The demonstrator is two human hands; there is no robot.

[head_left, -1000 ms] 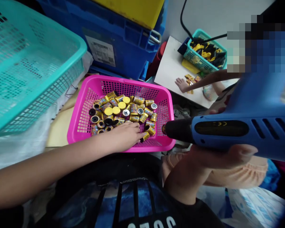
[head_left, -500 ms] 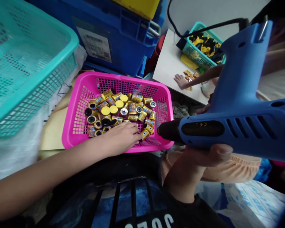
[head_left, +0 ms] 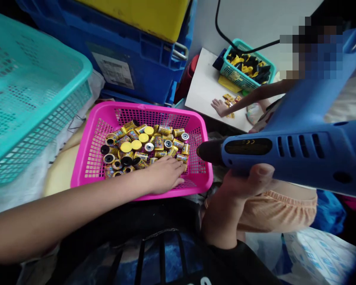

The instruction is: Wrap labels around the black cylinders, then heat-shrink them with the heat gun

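My left hand [head_left: 166, 174] rests over the near right part of a pink basket [head_left: 80, 158], fingers stretched out on the small yellow cylinders in it. Several cylinders [head_left: 141, 156] lie jumbled there, with printed wraps; some show yellow caps, others black or silver ends. On the right, my right hand [head_left: 246, 182] grips a blue heat gun [head_left: 290, 158] from below, with the thumb on its near side. The gun's black nozzle [head_left: 210, 152] points left at the basket's right rim. Its handle rises toward the upper right.
A large turquoise basket [head_left: 62, 89] stands at left, and blue crates [head_left: 77, 43] rise behind. Another person's hand [head_left: 220, 107] lies on a white table [head_left: 200, 89] beside small packets and a turquoise basket [head_left: 240, 78] of black-and-yellow pieces. A black cord [head_left: 222, 37] hangs above.
My left hand has moved slightly right over the cylinders, its fingers now over the ones near the basket's right side. The heat gun has tilted slightly, and the view has shifted a little.
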